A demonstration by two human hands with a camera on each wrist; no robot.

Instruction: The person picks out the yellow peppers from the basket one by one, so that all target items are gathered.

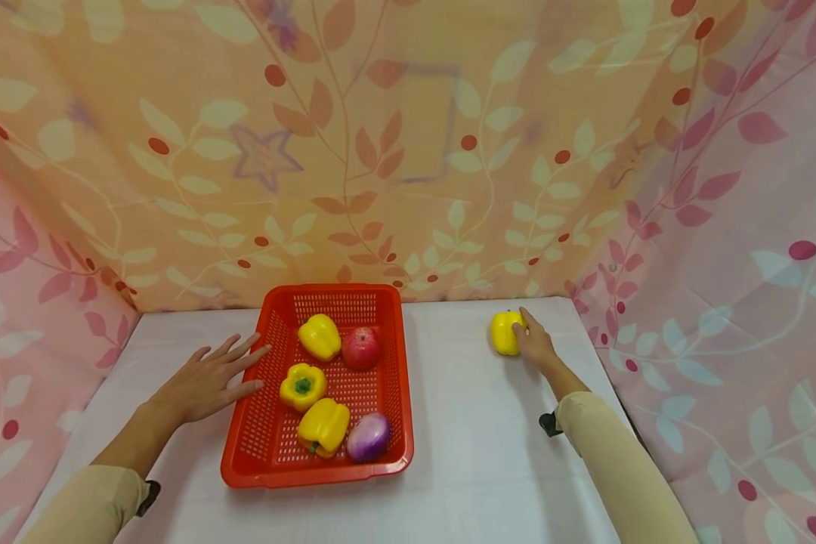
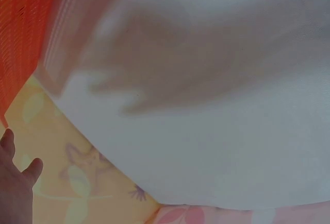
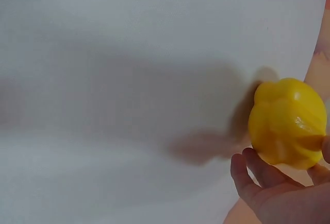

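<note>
Three leaf-patterned cloth walls [image 1: 353, 113] enclose a white-covered bench [image 1: 462, 423]. On its left half sits a red perforated basket [image 1: 319, 477]. At the basket's left rim, the left hand [image 1: 204, 383] has its fingers spread and holds nothing (whether it touches the plastic, I cannot tell). Well to the basket's right, near the bench's far right corner, the right hand [image 1: 537, 346] grips a yellow bell pepper [image 1: 505, 333] between thumb and fingers. Three more yellow peppers [image 1: 321, 337] lie in the basket, a red fruit [image 1: 362, 348] beside the farthest, a purple-and-white vegetable [image 1: 369, 437] beside the nearest.
</note>
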